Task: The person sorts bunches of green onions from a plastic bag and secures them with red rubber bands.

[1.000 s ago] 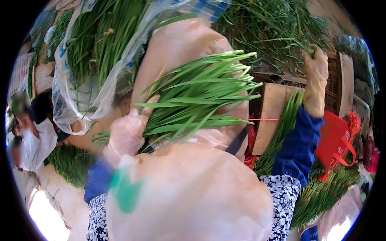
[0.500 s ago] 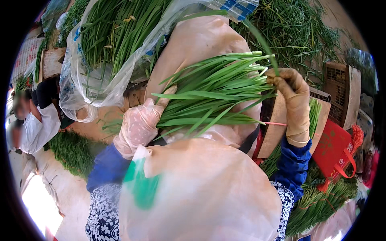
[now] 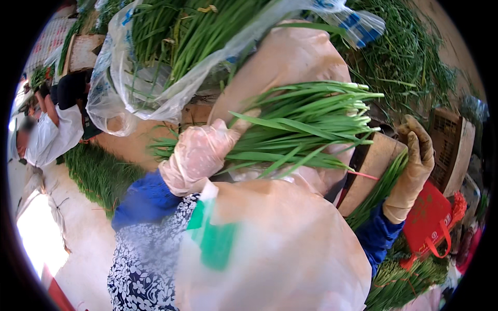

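My left hand (image 3: 205,150), in a pale translucent glove, grips a bunch of garlic chives (image 3: 306,127) near its leafy part. The bunch lies over my lap, its pale cut ends pointing right. On the right side, my right hand (image 3: 412,166), in a tan, soiled glove, is raised away from those ends. Its fingers are apart and I see nothing in them. Beside that hand is a light brown wooden box edge (image 3: 371,166) with more chives (image 3: 378,189) next to it. A pale apron (image 3: 295,57) covers my legs under the bunch.
A clear plastic bag (image 3: 118,62) of long chives stands beyond my left hand. Loose green leaves (image 3: 410,57) are heaped at the far right, near a crate (image 3: 445,142). A red bag (image 3: 428,220) and tied bundles (image 3: 404,282) lie right. Another person (image 3: 57,132) sits far left.
My right hand has moved right, away from the cut ends; the single leaf it pinched no longer shows in it. My left hand still holds the bunch. The whole view has shifted.
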Tool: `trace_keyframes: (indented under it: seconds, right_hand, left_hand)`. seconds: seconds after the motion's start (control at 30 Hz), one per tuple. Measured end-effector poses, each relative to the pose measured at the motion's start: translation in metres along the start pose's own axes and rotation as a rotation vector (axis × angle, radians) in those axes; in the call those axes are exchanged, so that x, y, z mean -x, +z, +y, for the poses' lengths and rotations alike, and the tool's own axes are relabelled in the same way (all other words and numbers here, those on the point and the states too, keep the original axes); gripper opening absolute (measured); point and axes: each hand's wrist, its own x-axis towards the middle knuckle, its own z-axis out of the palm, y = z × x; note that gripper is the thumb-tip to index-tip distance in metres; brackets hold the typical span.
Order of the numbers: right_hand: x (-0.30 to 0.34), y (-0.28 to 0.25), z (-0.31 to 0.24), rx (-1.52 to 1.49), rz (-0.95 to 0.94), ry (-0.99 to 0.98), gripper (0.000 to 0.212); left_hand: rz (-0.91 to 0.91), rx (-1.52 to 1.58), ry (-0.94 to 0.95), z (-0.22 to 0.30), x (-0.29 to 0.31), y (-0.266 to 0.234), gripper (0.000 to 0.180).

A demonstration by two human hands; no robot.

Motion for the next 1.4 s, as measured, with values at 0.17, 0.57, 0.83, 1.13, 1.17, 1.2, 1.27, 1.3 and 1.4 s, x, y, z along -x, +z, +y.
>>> trace_keyframes:
  seconds: [0.17,0.57,0.83,1.13,1.17,1.2,1.27,1.3,1.4]
  right_hand:
    - [0.035,0.019,-0.037,0.150,-0.213,0.014,0.025]
    - [-0.018,0.058,-0.047,0.252,-0.283,-0.478,0.029]
    - [-0.052,0.084,-0.049,0.392,-0.603,-0.534,0.021]
    - [-0.065,0.103,-0.031,0.472,-0.960,-0.207,0.018]
    - [-0.064,0.106,-0.029,0.504,-0.970,-0.191,0.016]
    - [-0.063,0.109,-0.026,0.418,-0.912,-0.138,0.014]
    - [-0.058,0.105,-0.021,0.141,-0.849,0.099,0.012]
    - [-0.059,0.102,-0.019,-0.003,-0.807,0.204,0.011]
    - [-0.059,0.097,-0.011,-0.058,-0.792,0.162,0.010]
  left_hand:
    - [0.066,0.016,0.030,-0.004,0.000,-0.009,0.085]
    - [0.325,-0.393,0.244,0.001,-0.005,-0.037,0.074]
    - [0.355,-0.496,0.291,-0.004,-0.009,-0.032,0.068]
    - [0.324,-0.505,0.326,-0.006,-0.014,-0.031,0.065]
    - [0.324,-0.474,0.314,-0.006,-0.013,-0.031,0.065]
    - [0.333,-0.448,0.301,-0.006,-0.014,-0.031,0.065]
    - [0.308,-0.426,0.264,-0.005,-0.013,-0.031,0.065]
    - [0.318,-0.437,0.263,-0.004,-0.013,-0.031,0.064]
    - [0.300,-0.429,0.245,-0.002,-0.015,-0.027,0.058]
